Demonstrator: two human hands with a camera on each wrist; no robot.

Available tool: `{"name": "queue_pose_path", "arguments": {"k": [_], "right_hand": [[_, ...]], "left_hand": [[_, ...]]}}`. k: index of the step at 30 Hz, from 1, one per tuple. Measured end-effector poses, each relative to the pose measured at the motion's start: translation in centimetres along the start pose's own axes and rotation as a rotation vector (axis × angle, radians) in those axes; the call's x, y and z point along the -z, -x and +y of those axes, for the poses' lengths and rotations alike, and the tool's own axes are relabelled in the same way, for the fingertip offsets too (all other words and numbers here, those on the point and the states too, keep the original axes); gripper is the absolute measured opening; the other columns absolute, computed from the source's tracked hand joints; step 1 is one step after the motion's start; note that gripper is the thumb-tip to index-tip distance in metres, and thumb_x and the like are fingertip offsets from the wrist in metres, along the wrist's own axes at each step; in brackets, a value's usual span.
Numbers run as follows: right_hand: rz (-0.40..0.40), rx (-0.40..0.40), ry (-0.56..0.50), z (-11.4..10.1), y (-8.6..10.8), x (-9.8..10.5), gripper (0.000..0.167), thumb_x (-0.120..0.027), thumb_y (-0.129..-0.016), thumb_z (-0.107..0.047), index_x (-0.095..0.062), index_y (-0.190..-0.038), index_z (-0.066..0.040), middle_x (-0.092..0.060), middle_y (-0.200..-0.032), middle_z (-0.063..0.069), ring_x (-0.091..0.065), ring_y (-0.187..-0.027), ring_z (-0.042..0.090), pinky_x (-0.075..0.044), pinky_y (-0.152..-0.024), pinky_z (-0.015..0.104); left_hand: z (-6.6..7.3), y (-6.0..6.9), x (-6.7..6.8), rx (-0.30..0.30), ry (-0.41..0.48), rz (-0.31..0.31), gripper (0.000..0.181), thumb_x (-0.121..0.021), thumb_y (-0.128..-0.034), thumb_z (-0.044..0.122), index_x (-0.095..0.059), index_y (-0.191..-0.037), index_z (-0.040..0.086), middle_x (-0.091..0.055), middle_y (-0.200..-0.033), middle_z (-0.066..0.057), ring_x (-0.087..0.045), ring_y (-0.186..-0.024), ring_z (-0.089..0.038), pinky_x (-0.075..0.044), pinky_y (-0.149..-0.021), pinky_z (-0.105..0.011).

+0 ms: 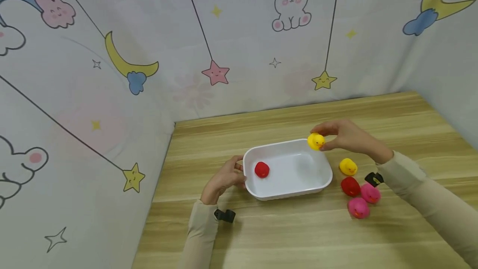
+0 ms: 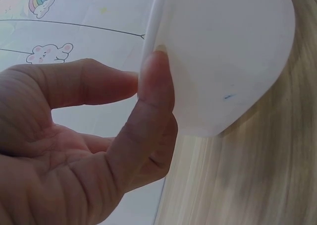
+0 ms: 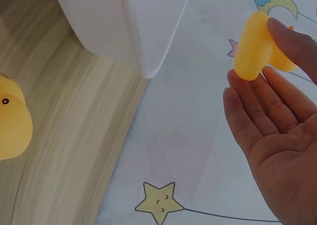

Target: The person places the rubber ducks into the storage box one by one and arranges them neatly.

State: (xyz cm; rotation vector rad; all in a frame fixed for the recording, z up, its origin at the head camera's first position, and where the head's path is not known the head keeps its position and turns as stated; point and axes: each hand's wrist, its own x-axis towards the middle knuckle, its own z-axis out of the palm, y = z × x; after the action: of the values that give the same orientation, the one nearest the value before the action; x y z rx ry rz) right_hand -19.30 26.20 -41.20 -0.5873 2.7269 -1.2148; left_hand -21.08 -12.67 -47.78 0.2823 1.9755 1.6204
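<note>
A white tray [image 1: 287, 194] stands on the wooden table with one red duck [image 1: 262, 169] inside, at its left. The left hand [image 1: 225, 177] holds the tray's left end; in the left wrist view the thumb and fingers of this hand [image 2: 119, 121] pinch the tray wall [image 2: 228, 61]. Over the tray's back right corner, the right hand [image 1: 347, 138] pinches a yellow duck [image 1: 316, 141] between thumb and fingers. The right wrist view shows that duck [image 3: 253, 46] in the fingertips of the hand [image 3: 277, 116], above the level of the tray [image 3: 109, 27].
Right of the tray sit another yellow duck [image 1: 348, 167], a red duck [image 1: 350, 187] and two pink ducks [image 1: 370, 193] [image 1: 358, 208], close together near the right wrist. Printed cloth [image 1: 246, 32] hangs behind and at both sides of the wooden table [image 1: 284, 235].
</note>
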Motion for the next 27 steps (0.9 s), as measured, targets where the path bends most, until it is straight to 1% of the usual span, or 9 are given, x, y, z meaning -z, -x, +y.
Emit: {"name": "queue_pose_path", "arguments": {"k": [7,14,18,21,25,27], "right_hand": [[-0.029,0.013,0.003,-0.7,-1.2,-0.8,0.046,-0.084,-0.082,-0.009,-0.068,-0.125,-0.001,-0.069,-0.122,0.012,-0.065,-0.112,0.036,-0.055,-0.096,0.057],[-0.076,0.034,-0.024,-1.2,-2.5,-1.7,0.046,-0.083,-0.082,-0.005,-0.068,-0.125,0.001,-0.069,-0.122,0.012,-0.065,-0.113,0.037,-0.054,-0.098,0.057],[-0.113,0.042,-0.02,-1.2,-3.3,-2.5,0.046,-0.083,-0.081,-0.003,-0.068,-0.124,0.001,-0.069,-0.122,0.013,-0.064,-0.114,0.038,-0.055,-0.097,0.056],[-0.138,0.042,-0.008,-1.2,-3.7,-3.0,0.045,-0.083,-0.08,-0.003,-0.069,-0.123,0.0,-0.07,-0.12,0.012,-0.065,-0.113,0.037,-0.056,-0.095,0.055],[-0.155,0.048,0.0,-1.3,-4.0,-3.6,0.042,-0.083,-0.08,-0.003,-0.07,-0.12,-0.001,-0.07,-0.119,0.012,-0.066,-0.111,0.037,-0.057,-0.094,0.055],[-0.158,0.06,-0.003,-1.3,-4.1,-3.8,0.041,-0.083,-0.08,-0.002,-0.071,-0.119,0.0,-0.071,-0.117,0.012,-0.066,-0.11,0.037,-0.056,-0.095,0.055]], "left_hand": [[0.2,0.1,0.0,-0.009,-0.015,-0.009,0.076,-0.057,-0.0809,-0.018,-0.028,-0.151,-0.01,-0.046,-0.105,-0.02,-0.059,-0.07,-0.021,-0.064,-0.063,-0.034],[0.2,0.1,0.1,-0.028,-0.022,-0.024,0.075,-0.057,-0.0815,-0.018,-0.028,-0.151,-0.011,-0.046,-0.103,-0.02,-0.058,-0.069,-0.02,-0.065,-0.065,-0.037],[0.1,0.1,0.2,-0.027,-0.015,-0.025,0.075,-0.057,-0.0818,-0.019,-0.027,-0.15,-0.011,-0.046,-0.102,-0.019,-0.058,-0.068,-0.02,-0.065,-0.065,-0.037],[0.0,0.1,0.2,-0.014,-0.01,-0.023,0.075,-0.058,-0.0821,-0.02,-0.028,-0.15,-0.01,-0.045,-0.102,-0.018,-0.059,-0.067,-0.02,-0.065,-0.064,-0.037],[0.1,0.1,0.1,-0.006,-0.018,-0.02,0.074,-0.058,-0.0821,-0.019,-0.029,-0.15,-0.01,-0.045,-0.101,-0.016,-0.06,-0.065,-0.02,-0.065,-0.064,-0.038],[0.1,0.0,0.1,-0.015,-0.027,-0.022,0.074,-0.058,-0.0819,-0.019,-0.03,-0.149,-0.01,-0.045,-0.1,-0.016,-0.06,-0.064,-0.021,-0.065,-0.064,-0.039]]}}
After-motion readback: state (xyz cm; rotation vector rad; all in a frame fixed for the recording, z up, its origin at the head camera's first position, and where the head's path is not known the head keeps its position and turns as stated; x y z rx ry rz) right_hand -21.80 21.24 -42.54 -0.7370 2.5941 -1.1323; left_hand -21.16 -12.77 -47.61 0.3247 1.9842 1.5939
